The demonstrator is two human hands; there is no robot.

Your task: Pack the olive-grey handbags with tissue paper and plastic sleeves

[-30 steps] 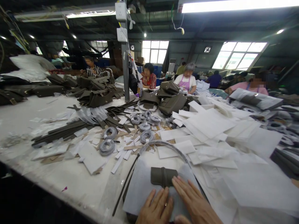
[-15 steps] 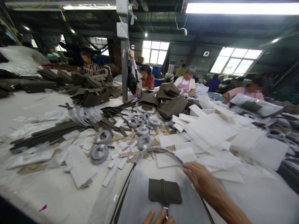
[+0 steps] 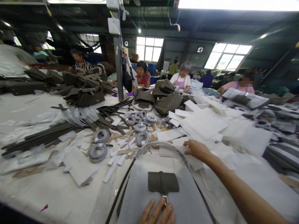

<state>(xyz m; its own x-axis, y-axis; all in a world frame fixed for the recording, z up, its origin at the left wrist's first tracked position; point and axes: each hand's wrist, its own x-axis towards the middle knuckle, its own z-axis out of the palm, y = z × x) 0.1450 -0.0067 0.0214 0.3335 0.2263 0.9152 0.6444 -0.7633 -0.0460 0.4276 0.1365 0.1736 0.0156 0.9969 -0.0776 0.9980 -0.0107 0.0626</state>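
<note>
We see a long white desk [image 3: 35, 105] littered with flat white paper sheets [image 3: 205, 123], dark olive leather straps [image 3: 42, 137] and grey coiled cords [image 3: 98, 152]. Nearest us lies an olive leather handbag wrapped in grey-white tissue [image 3: 140, 193], its curved wrapped handle [image 3: 161, 145] arching at the far side and its olive flap with a small metal clasp [image 3: 163, 183] lying on top. Our left hand [image 3: 157, 214] rests open, fingers flat on the wrapping just below the clasp. Our right hand [image 3: 197, 149] reaches out, open, palm down on a white paper sheet beside the handle.
</note>
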